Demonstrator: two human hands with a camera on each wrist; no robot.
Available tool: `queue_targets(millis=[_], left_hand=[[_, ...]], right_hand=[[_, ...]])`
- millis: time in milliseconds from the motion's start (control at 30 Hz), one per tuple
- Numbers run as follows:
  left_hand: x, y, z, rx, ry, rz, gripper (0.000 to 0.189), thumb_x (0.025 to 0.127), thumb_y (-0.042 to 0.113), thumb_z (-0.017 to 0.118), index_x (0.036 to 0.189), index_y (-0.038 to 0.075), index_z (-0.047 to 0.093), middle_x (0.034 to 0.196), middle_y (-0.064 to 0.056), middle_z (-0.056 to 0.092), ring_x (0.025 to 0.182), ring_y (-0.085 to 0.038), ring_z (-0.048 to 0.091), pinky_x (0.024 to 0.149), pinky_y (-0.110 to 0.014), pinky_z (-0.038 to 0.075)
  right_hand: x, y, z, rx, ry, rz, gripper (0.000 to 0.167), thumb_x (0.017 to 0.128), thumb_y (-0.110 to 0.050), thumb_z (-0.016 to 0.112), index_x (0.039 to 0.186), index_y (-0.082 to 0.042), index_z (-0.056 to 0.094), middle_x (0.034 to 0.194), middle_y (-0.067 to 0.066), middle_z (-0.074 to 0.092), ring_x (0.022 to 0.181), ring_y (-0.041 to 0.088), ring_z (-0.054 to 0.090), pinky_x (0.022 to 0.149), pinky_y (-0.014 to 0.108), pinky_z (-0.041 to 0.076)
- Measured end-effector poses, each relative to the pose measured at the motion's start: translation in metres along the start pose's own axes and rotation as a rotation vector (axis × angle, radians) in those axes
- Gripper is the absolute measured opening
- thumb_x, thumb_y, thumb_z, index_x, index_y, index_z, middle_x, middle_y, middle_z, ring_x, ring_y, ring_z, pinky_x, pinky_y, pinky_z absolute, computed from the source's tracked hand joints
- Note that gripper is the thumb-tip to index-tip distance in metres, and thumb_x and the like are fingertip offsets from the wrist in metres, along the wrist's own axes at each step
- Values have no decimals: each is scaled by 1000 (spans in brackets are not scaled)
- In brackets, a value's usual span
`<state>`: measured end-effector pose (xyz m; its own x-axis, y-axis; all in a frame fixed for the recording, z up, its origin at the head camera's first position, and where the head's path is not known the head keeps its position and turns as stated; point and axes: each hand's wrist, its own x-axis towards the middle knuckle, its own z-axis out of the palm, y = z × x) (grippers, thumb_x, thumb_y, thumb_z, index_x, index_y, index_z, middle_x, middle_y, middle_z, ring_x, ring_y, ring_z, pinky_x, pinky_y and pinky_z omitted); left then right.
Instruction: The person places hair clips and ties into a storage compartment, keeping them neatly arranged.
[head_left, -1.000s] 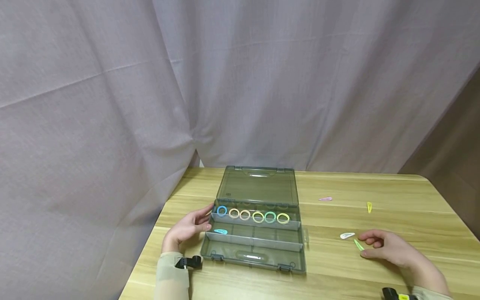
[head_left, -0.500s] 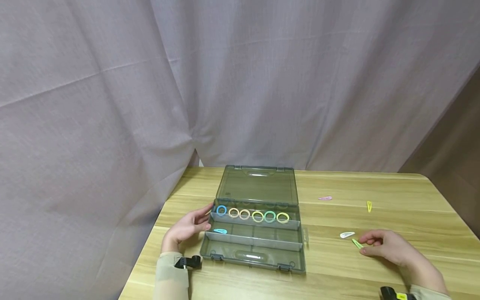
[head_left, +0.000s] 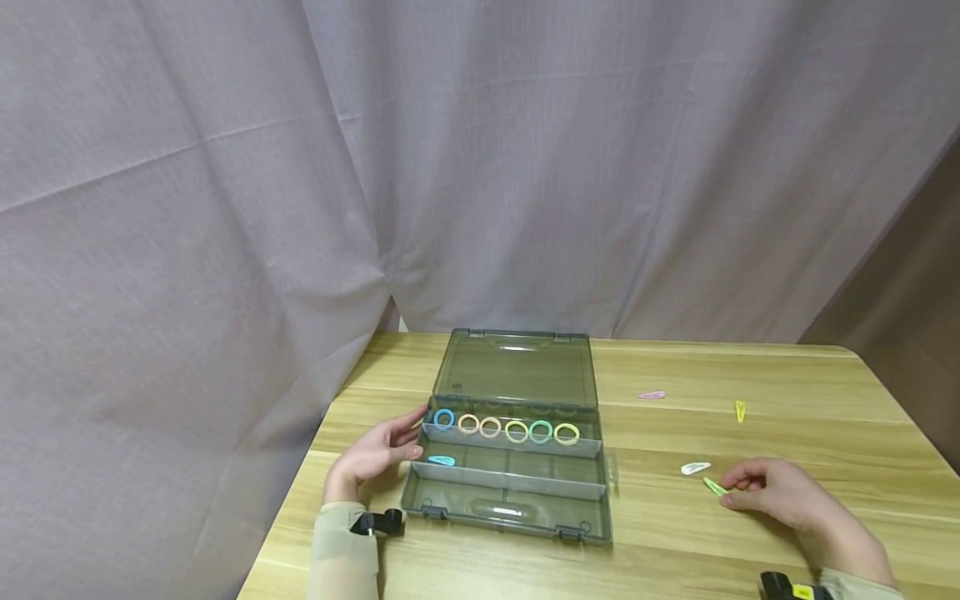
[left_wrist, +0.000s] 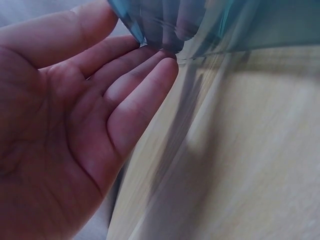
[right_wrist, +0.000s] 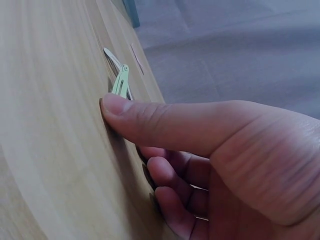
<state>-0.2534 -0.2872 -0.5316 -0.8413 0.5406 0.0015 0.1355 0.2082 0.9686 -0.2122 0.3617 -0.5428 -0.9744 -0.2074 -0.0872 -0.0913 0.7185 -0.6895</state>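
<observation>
A grey see-through organizer box (head_left: 506, 479) lies on the table with its lid (head_left: 517, 367) swung back. My left hand (head_left: 375, 457) holds its left side, thumb by the rim; in the left wrist view the fingers (left_wrist: 145, 102) reach behind the clear plastic wall. On the right, my right hand (head_left: 776, 496) pinches a light green snap hair clip (head_left: 713, 485) just above the tabletop. The right wrist view shows the clip (right_wrist: 121, 82) poking out past the thumb; its other end is hidden. A white hair clip (head_left: 695, 468) lies right beside it.
Several hair ties in blue, peach, yellow and green, such as the blue one (head_left: 444, 419), line the box's back row. A blue hair clip (head_left: 442, 460) sits in the middle row. Pink (head_left: 652, 395) and yellow (head_left: 740, 411) clips lie farther back; a grey curtain (head_left: 510, 183) hangs behind.
The green clip has turned slightly in my right hand, its free end swinging left, and the hand has shifted a little left. My left hand and the box stay put.
</observation>
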Motion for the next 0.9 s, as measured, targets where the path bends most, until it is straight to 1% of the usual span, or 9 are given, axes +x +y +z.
queue_targets(millis=[267, 500, 600, 700, 833, 900], left_hand=[[0, 1, 0, -6, 0, -3, 77, 103, -5, 63, 166, -10, 18, 174, -27, 14, 156, -48, 25, 123, -36, 36], [-1, 2, 0, 19, 1, 6, 78, 104, -2, 65, 165, -10, 18, 173, -27, 15, 155, -49, 26, 124, -43, 33], [-1, 3, 0, 26, 1, 4, 77, 104, -2, 64, 166, -10, 18, 174, -26, 15, 155, -49, 26, 124, -44, 33], [0, 3, 0, 27, 1, 0, 77, 104, -3, 63, 166, -9, 18, 174, -26, 15, 155, -49, 26, 124, -44, 33], [0, 2, 0, 22, -2, 0, 76, 104, -5, 62, 166, -10, 18, 174, -26, 15, 155, -49, 26, 124, -45, 32], [0, 2, 0, 24, -2, 1, 76, 104, -6, 62, 166, -10, 18, 174, -26, 15, 155, -49, 26, 125, -45, 31]], right_hand=[[0, 1, -1, 2, -19, 3, 21, 88, -19, 89, 99, -5, 77, 89, 2, 64, 77, 7, 52, 65, 24, 47], [-2, -2, -2, 4, -20, -2, 18, 90, -18, 88, 97, -6, 76, 86, 1, 63, 75, 6, 52, 65, 24, 47], [-4, -2, -2, 46, -36, -10, 17, 93, -16, 84, 98, -3, 74, 86, 1, 63, 76, 6, 52, 65, 24, 47], [-6, 0, -4, 124, -61, -1, 18, 98, -15, 79, 103, 1, 71, 88, 2, 63, 77, 8, 53, 66, 24, 48], [-6, -1, -5, 177, -58, 10, 21, 103, -15, 73, 109, 3, 65, 88, 4, 66, 76, 10, 54, 64, 25, 45], [-5, -2, -4, 187, -43, 10, 22, 105, -16, 71, 111, 4, 63, 88, 5, 69, 74, 10, 55, 62, 26, 44]])
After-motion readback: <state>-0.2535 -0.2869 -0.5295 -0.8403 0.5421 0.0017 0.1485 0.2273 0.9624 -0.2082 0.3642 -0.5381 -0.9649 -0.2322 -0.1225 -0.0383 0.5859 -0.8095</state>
